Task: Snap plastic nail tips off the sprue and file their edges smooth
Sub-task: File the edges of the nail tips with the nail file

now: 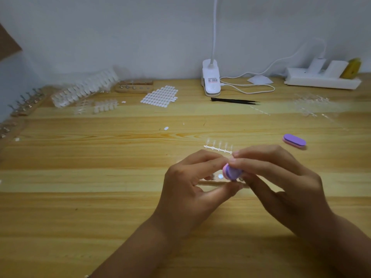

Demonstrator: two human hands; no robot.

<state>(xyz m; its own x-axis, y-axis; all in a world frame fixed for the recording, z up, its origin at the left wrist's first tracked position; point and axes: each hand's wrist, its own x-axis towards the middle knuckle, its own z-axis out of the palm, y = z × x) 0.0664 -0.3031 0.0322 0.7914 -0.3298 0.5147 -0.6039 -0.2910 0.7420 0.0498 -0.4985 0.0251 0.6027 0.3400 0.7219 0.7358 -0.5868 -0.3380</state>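
- Worktop (pixel 100 197): wood. I see both hands meeting just above it, centre.
- Right hand (pixel 281 183): fingers curled round the purple file (pixel 232 172).
- Left hand (pixel 190 189): fingers pinched narrow right against that file. I can't tell what they hold.
- Sprue (pixel 218 147): flat on the worktop just behind the hands, clear tips attached.
- Spare file (pixel 294 141): right of the sprue, well apart.
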